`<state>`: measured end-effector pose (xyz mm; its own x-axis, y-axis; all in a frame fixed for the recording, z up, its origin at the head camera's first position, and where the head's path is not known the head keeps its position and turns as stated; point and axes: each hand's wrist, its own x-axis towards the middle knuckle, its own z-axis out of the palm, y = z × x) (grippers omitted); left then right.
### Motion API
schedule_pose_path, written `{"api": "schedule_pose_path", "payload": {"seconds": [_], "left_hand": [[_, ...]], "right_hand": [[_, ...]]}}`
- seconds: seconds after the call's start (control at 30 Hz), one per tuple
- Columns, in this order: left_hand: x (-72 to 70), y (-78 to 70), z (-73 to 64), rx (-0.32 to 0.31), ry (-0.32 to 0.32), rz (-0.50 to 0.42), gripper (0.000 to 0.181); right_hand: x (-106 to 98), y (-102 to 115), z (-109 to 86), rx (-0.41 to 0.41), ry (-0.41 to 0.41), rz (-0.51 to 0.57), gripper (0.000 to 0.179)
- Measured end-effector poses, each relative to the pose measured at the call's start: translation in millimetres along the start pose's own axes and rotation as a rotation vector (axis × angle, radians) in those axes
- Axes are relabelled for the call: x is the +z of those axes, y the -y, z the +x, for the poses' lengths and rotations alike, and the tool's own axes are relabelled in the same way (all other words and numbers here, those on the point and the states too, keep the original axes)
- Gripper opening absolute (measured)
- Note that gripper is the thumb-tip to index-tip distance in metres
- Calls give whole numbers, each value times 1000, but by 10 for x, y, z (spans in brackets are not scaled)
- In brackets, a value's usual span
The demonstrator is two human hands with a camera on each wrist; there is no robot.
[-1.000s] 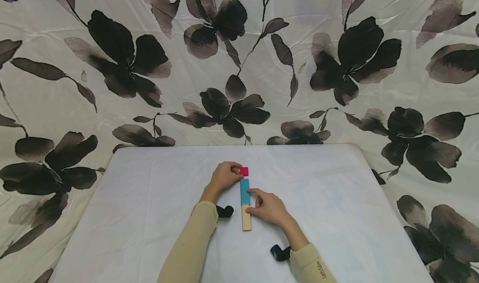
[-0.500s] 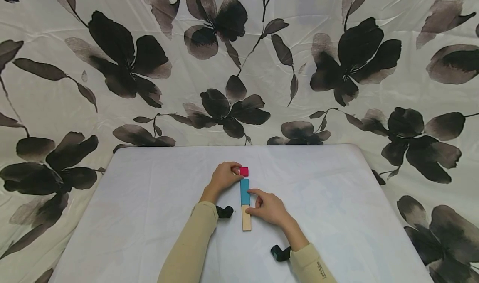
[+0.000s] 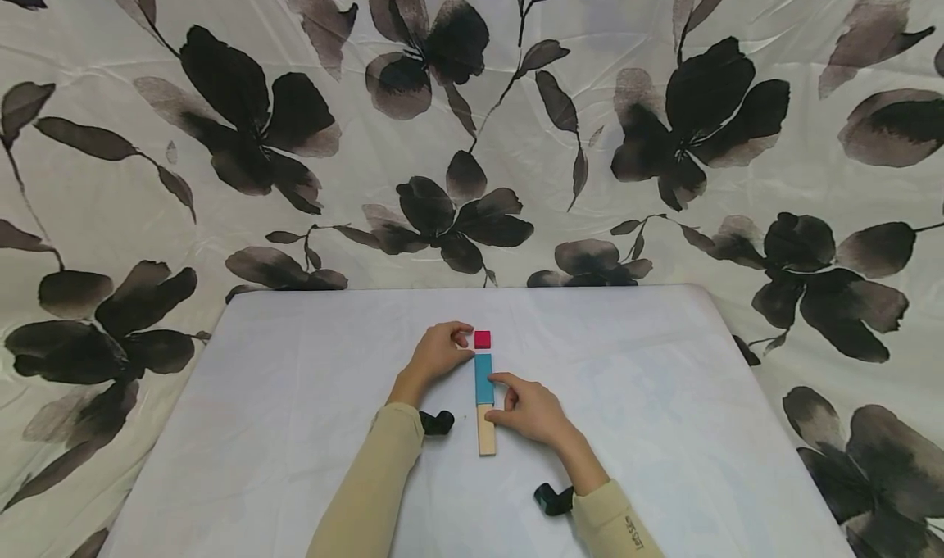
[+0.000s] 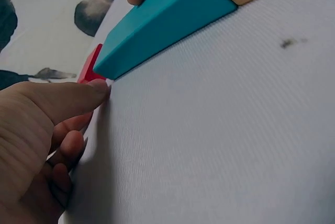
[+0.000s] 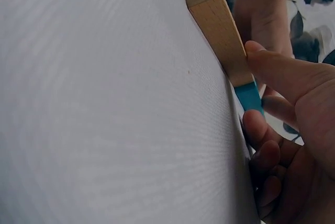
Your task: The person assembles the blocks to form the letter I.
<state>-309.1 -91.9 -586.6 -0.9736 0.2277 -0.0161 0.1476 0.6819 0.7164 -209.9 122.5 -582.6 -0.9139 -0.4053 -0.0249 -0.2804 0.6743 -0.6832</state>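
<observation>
A short red block (image 3: 483, 340), a longer blue block (image 3: 483, 378) and a plain wooden block (image 3: 486, 437) form a straight line on the white table. The blue and wooden ones meet end to end; a small gap parts the red one from the blue. My left hand (image 3: 433, 355) is just left of the red block, thumb and fingers spread apart and holding nothing. From the right side, my right hand (image 3: 534, 410) touches the blue block with its index finger and the wooden block with its thumb (image 5: 272, 64). The number 49 marks the wooden block's end.
The white table (image 3: 295, 427) stretches out on both sides of the blocks. Behind it hangs a floral cloth (image 3: 560, 156). A black device sits at the left wrist (image 3: 438, 423), another at the right wrist (image 3: 553, 499).
My left hand has let go of the red block and drawn back slightly to the left. The right hand and the blocks have stayed in place.
</observation>
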Motion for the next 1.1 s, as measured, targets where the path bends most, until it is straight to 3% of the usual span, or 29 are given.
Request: {"api": "schedule_pose_path", "payload": {"seconds": [0.2, 0.5, 0.73, 0.97, 1.1], "left_hand": [[-62, 19, -92, -21, 1, 27, 37], [-134, 84, -242, 6, -19, 31, 32], [-165, 101, -383, -24, -23, 44, 30], [-202, 140, -559, 19, -43, 59, 26], [-236, 192, -689, 41, -59, 83, 26]], "right_hand": [[-2, 14, 3, 5, 0, -2, 57], [-7, 18, 6, -1, -7, 6, 57], [-10, 30, -6, -25, -5, 3, 56], [-19, 35, -26, -24, -6, 11, 56], [-31, 31, -27, -20, 10, 80, 53]]}}
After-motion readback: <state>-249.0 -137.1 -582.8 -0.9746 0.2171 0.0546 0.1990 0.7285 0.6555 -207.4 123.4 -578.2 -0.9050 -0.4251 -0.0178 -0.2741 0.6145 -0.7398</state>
